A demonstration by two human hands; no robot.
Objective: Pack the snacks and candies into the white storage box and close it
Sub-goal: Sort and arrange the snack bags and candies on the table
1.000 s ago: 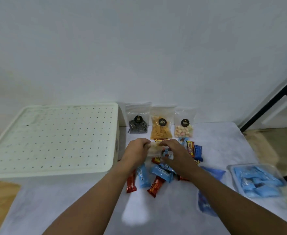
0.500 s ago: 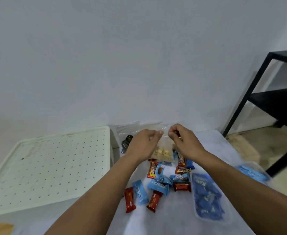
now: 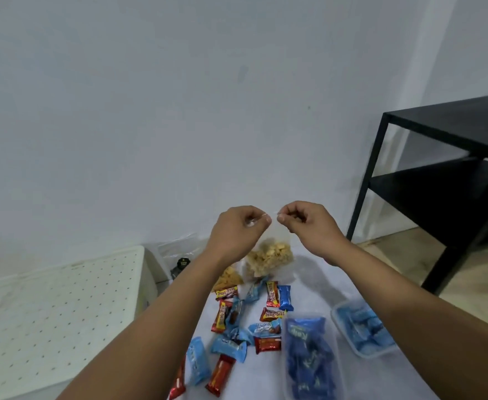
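My left hand (image 3: 241, 226) and my right hand (image 3: 300, 219) pinch the top corners of a clear bag of pale yellow snacks (image 3: 268, 256), which hangs above the table. The white storage box (image 3: 63, 313) sits at the left with its perforated lid shut. Beside it stand a bag of dark snacks (image 3: 182, 262) and a bag of orange sticks (image 3: 228, 280), partly hidden by my left forearm. Several small red and blue candy bars (image 3: 245, 324) lie scattered on the white table below my hands.
Two clear tubs of blue-wrapped candies stand at the right, one near (image 3: 309, 356) and one further right (image 3: 361, 330). A black metal shelf (image 3: 439, 168) stands to the right of the table. A white wall (image 3: 179, 111) lies behind.
Both hands have lifted the bag of pale yellow snacks from the table up into the air. The view has tilted upward and to the right.
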